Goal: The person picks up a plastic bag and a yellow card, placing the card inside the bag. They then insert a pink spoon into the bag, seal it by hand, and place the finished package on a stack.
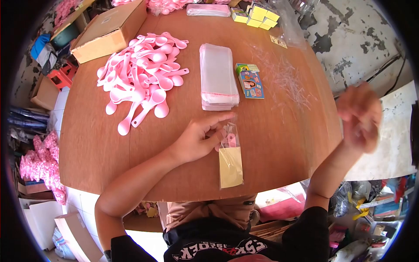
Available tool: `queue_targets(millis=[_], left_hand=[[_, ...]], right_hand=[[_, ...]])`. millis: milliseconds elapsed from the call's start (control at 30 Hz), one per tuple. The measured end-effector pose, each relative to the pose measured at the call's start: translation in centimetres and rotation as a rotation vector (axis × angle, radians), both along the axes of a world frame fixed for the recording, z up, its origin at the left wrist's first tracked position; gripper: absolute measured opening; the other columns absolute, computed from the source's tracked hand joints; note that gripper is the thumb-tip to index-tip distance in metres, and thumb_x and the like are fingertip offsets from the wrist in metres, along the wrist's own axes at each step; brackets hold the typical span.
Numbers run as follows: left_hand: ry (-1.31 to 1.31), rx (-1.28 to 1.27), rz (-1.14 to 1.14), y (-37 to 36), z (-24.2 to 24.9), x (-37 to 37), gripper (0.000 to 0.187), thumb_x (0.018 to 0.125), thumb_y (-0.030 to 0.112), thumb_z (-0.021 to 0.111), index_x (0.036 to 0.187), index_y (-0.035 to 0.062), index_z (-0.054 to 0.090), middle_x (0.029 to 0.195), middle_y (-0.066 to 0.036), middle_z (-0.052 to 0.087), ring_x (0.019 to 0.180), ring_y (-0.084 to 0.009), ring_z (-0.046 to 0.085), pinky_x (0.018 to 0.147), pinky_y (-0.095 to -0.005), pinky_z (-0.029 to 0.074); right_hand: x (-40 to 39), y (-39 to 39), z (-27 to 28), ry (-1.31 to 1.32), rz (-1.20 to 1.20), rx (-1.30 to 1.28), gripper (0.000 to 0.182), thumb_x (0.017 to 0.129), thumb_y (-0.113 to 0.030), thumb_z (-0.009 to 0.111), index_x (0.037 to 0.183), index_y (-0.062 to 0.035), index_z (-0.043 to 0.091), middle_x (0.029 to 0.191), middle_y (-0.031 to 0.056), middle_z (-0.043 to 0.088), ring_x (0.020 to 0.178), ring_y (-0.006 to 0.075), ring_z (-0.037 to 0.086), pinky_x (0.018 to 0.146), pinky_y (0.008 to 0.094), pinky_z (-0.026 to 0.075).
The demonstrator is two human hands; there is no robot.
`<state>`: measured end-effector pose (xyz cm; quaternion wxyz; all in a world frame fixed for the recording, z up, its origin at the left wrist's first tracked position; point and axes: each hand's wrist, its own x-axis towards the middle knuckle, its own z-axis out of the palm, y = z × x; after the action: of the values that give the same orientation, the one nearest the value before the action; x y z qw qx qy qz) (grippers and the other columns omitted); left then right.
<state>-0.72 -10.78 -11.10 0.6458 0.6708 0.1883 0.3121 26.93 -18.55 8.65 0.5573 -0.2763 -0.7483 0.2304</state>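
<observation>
My left hand (203, 137) rests at the top end of a clear plastic bag (230, 162) near the table's front edge, its fingers bent and pressed on the bag. Inside the bag are a yellowish card (231, 168) and a pink handle end (231, 139). My right hand (360, 118) is raised off to the right, blurred by motion, so its fingers cannot be read. Beyond the left hand lies a stack of clear bags (217, 74), with colourful printed cards (250, 82) to its right. A heap of pink spoons (146, 74) lies at the left.
A cardboard box (109, 32) stands at the back left of the wooden table (170, 183). Thin plastic strips (292, 87) are scattered on the right side. Yellow-edged card packs (257, 15) and another bag stack (208, 10) lie at the back.
</observation>
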Motion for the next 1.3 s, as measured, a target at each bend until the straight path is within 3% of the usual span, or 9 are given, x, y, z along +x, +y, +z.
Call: queue_targets(millis=[200, 233, 300, 367, 467, 567, 800, 867, 1300], left_hand=[[-0.014, 0.041, 0.0, 0.0, 0.0, 0.2, 0.043, 0.093, -0.005, 0.051, 0.136, 0.0013, 0.048, 0.08, -0.002, 0.06, 0.069, -0.0072, 0.058, 0.06, -0.0239, 0.05], [-0.052, 0.042, 0.02, 0.0, -0.1, 0.3, 0.043, 0.09, -0.008, 0.051, 0.132, 0.001, 0.051, 0.078, -0.003, 0.059, 0.067, -0.0081, 0.06, 0.057, -0.0241, 0.05], [-0.055, 0.084, 0.014, 0.1, -0.9, 0.3, 0.043, 0.089, -0.007, 0.052, 0.131, 0.0008, 0.052, 0.076, -0.003, 0.059, 0.065, -0.0086, 0.06, 0.057, -0.0245, 0.05], [-0.06, 0.094, 0.029, 0.0, -0.8, 0.3, 0.042, 0.087, -0.006, 0.055, 0.129, 0.0009, 0.053, 0.073, -0.005, 0.061, 0.061, -0.0094, 0.062, 0.057, -0.0256, 0.051], [-0.07, 0.128, 0.028, 0.2, -0.7, 0.1, 0.043, 0.087, -0.006, 0.056, 0.13, 0.0016, 0.053, 0.075, -0.006, 0.063, 0.062, -0.0095, 0.062, 0.057, -0.0256, 0.051], [-0.084, 0.117, 0.023, 0.1, -0.7, 0.1, 0.043, 0.088, -0.006, 0.055, 0.13, 0.0022, 0.053, 0.077, -0.006, 0.063, 0.064, -0.0098, 0.063, 0.057, -0.0257, 0.051], [-0.168, 0.042, 0.044, 0.0, -0.4, -0.3, 0.045, 0.093, -0.003, 0.054, 0.136, 0.0049, 0.047, 0.08, -0.003, 0.064, 0.07, -0.0075, 0.062, 0.058, -0.0239, 0.05], [-0.236, -0.038, 0.043, 0.1, -0.6, -0.3, 0.047, 0.093, -0.002, 0.055, 0.139, 0.0064, 0.043, 0.079, -0.003, 0.063, 0.069, -0.006, 0.059, 0.059, -0.0221, 0.047], [-0.197, -0.091, -0.031, 0.0, -0.2, 0.2, 0.068, 0.083, 0.013, 0.077, 0.139, 0.0058, 0.04, 0.092, -0.004, 0.065, 0.082, -0.0117, 0.063, 0.073, -0.0287, 0.049]], right_hand=[[8.4, 1.2, -2.1, 0.134, 0.578, -0.341, 0.018, 0.083, -0.021, 0.067, 0.067, -0.0234, 0.058, 0.061, -0.0085, 0.052, 0.063, 0.0144, 0.056, 0.067, 0.0287, 0.046], [13.1, 2.3, -6.9, 0.573, 0.38, -0.729, 0.014, 0.087, -0.017, 0.063, 0.074, -0.0167, 0.067, 0.073, -0.0038, 0.063, 0.072, 0.0167, 0.064, 0.071, 0.0311, 0.051], [9.4, 4.9, -10.3, -0.497, -0.794, -0.547, 0.016, 0.092, -0.014, 0.057, 0.087, -0.0055, 0.07, 0.081, 0.0024, 0.069, 0.076, 0.0221, 0.066, 0.07, 0.0361, 0.052], [16.7, 5.3, -17.6, -1.019, -1.157, -0.153, 0.023, 0.089, -0.009, 0.063, 0.11, 0.0006, 0.067, 0.102, 0.0074, 0.07, 0.092, 0.0223, 0.066, 0.083, 0.0316, 0.05], [14.6, 4.2, -16.5, -0.432, -1.119, -0.341, 0.024, 0.093, -0.017, 0.063, 0.11, -0.0006, 0.068, 0.102, 0.0083, 0.07, 0.095, 0.0208, 0.066, 0.086, 0.033, 0.05], [4.5, 3.3, -10.9, -0.403, -1.076, -0.258, 0.026, 0.091, -0.02, 0.066, 0.109, -0.0015, 0.069, 0.102, 0.0103, 0.071, 0.09, 0.0166, 0.066, 0.077, 0.0296, 0.051], [-3.9, 4.6, -12.4, -0.435, -0.291, -0.93, 0.041, 0.095, -0.037, 0.06, 0.112, -0.001, 0.068, 0.099, 0.0062, 0.069, 0.088, 0.012, 0.064, 0.076, 0.0272, 0.052], [-5.6, 4.2, -13.8, -0.103, -0.021, -1.045, 0.046, 0.096, -0.038, 0.06, 0.119, 0.0022, 0.062, 0.103, 0.0087, 0.069, 0.089, 0.0132, 0.065, 0.076, 0.0281, 0.053], [-6.3, 1.4, -15.2, 0.173, -0.023, -0.564, 0.013, 0.091, -0.004, 0.066, 0.1, 0.0026, 0.061, 0.094, 0.0101, 0.067, 0.085, 0.0117, 0.064, 0.075, 0.0273, 0.052]])
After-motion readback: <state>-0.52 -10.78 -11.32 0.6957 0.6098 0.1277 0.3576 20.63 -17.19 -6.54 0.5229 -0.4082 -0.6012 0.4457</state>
